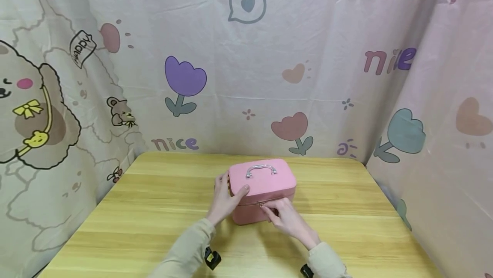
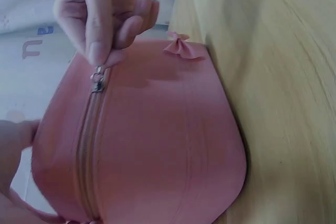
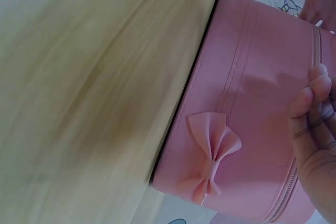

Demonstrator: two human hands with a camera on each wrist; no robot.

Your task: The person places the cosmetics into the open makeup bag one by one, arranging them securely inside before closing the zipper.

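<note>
A pink cosmetic case with a silver handle on its lid stands upright on the table. My left hand grips its left side, the thumb lying on the lid's front left corner. At the front, my right hand pinches the metal zipper pull between thumb and fingers. The zipper runs round the case below the lid; its teeth look closed on the stretch right of the right hand in the right wrist view. A pink bow decorates the front, hidden behind the right hand in the head view.
The wooden table extends around the case on all sides. A printed curtain hangs along the table's back and both sides. Black wrist camera mounts show below the sleeves.
</note>
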